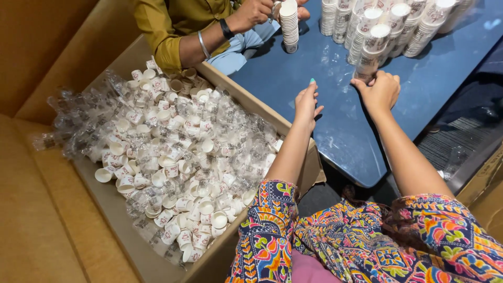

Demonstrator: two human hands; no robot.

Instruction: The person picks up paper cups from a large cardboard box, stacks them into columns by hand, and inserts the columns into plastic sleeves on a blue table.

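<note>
The right hand (pixel 381 90) rests at the base of a leaning stack of small white paper cups (pixel 372 50) on the dark blue glossy desk (pixel 325 126); its grip is narrow, fingertips pinched on the stack's lowest cup. That stack's long axis tilts from the hand up and away to the far right, with the open mouth of the top cup facing the camera. It leans against a row of similar white cup stacks (pixel 398 23) crowded along the far edge of the desk. The left hand (pixel 307 102) lies flat and spread on the desk, holding nothing, just left of the right hand and close to the desk's left edge. Bare desk surface lies open between the hands and the near angled edge, and to the left of the stacks.

Left of the desk, a large brown cardboard box (pixel 105 209) holds loose white paper cups and crumpled clear plastic sleeves (pixel 173 157); its right wall touches the desk edge. At the far side another person's hand (pixel 251 13), in a mustard sleeve, grips one upright cup stack (pixel 289 26).
</note>
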